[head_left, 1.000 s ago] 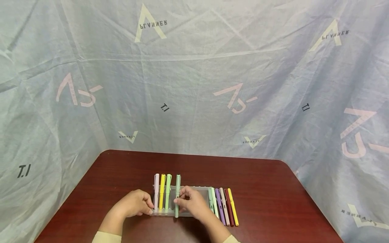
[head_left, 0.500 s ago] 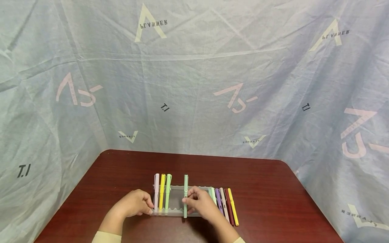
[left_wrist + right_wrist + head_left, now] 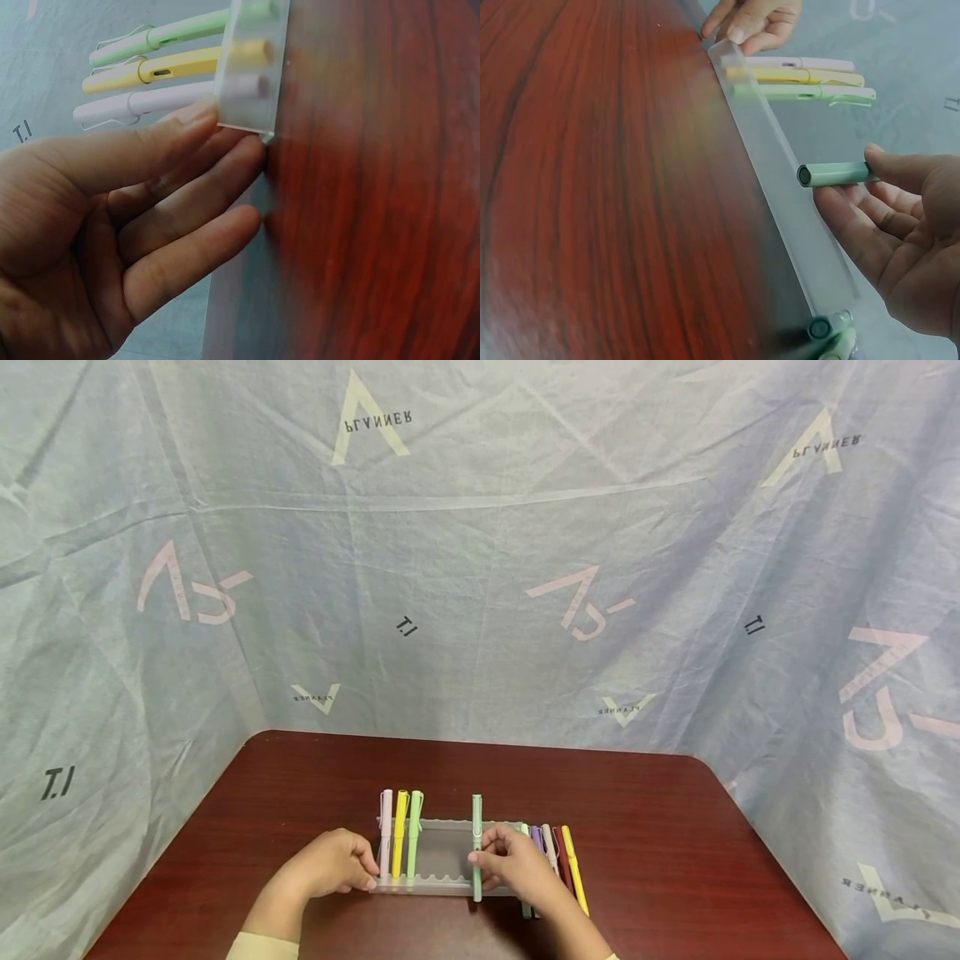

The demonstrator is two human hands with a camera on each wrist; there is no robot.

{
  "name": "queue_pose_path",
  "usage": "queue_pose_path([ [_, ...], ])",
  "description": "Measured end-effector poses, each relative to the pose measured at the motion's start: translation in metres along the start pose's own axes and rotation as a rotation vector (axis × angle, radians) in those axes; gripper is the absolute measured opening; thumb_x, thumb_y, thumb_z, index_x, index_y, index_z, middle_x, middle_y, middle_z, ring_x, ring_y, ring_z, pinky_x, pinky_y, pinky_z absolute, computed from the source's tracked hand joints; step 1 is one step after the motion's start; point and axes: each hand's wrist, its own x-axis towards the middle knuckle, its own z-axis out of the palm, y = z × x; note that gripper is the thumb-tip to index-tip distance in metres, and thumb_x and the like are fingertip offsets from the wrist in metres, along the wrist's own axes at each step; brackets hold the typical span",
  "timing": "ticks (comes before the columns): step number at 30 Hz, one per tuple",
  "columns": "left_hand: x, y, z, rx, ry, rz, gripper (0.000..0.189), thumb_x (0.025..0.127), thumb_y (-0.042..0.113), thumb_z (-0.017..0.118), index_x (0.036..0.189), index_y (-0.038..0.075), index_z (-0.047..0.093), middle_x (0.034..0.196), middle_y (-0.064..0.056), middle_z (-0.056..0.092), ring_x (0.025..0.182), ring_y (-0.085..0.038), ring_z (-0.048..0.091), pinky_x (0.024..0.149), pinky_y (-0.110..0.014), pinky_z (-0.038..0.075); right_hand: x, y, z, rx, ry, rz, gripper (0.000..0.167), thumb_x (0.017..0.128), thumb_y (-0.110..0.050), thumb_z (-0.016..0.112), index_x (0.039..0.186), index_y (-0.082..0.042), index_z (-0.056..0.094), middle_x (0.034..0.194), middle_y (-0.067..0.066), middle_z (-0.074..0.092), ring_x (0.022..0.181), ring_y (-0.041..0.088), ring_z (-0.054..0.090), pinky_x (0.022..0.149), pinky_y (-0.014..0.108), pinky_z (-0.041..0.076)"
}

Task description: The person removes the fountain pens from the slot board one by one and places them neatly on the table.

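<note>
A clear plastic pen tray [image 3: 431,886] with notched edges lies on the table. My left hand [image 3: 337,862] pinches its near left corner, thumb on the wall and fingers beneath, as the left wrist view shows [image 3: 150,217]. Pale lilac [image 3: 386,831], yellow [image 3: 401,835] and light green [image 3: 415,837] pens lie side by side in the tray's left notches. Between thumb and fingers, my right hand [image 3: 517,862] grips a sage green pen [image 3: 477,817], held over the tray's right half. In the right wrist view its end [image 3: 832,175] shows above the near wall.
Right of the tray lies a row of several pens, among them purple [image 3: 536,837], grey-pink [image 3: 550,843], dark red [image 3: 564,860] and yellow [image 3: 575,868]; my right hand partly hides them. The dark red wooden table [image 3: 637,827] is backed by a grey printed cloth [image 3: 480,652].
My right hand has moved rightward along the tray with the sage green pen, covering more of the loose row. The left hand has stayed at the tray's corner.
</note>
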Motion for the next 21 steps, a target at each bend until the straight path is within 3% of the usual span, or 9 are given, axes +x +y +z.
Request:
queue_pose_path([
  [21, 0.001, -0.002, 0.0, -0.018, -0.007, -0.002, 0.014, 0.071, 0.006, 0.082, 0.078, 0.005, 0.07, 0.078, -0.001, 0.065, 0.067, -0.016, 0.059, 0.059, -0.036, 0.053, -0.016, 0.003, -0.031, -0.029, 0.004, 0.0, 0.027, 0.091, -0.018, 0.069, 0.102, 0.002, 0.055, 0.081, 0.008, 0.062, 0.069, 0.018, 0.061, 0.063, 0.04, 0.059],
])
